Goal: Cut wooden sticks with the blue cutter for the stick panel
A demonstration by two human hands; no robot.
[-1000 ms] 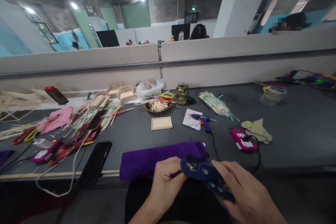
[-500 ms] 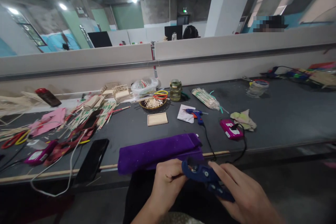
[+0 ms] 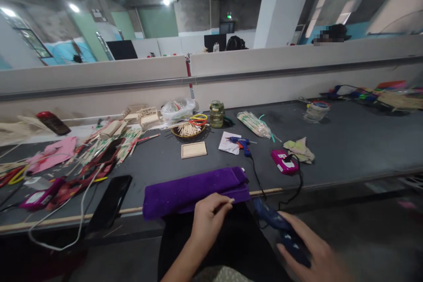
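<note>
The right hand (image 3: 310, 253) grips the handles of a dark blue plastic hand cutter (image 3: 280, 229), held low over the lap just off the near edge of the dark grey worktable (image 3: 346, 150), though blur hides how its blades stand. The left hand (image 3: 208, 218) is loosely curled, thumb and fingertips pinched together, possibly on a small pale sliver too tiny to make out. It sits just in front of a folded purple velvet cloth (image 3: 191, 191) lying along the table's edge.

Left hand (image 3: 207, 216) loosely curled, right hand (image 3: 309, 251) in closed grip.
</note>
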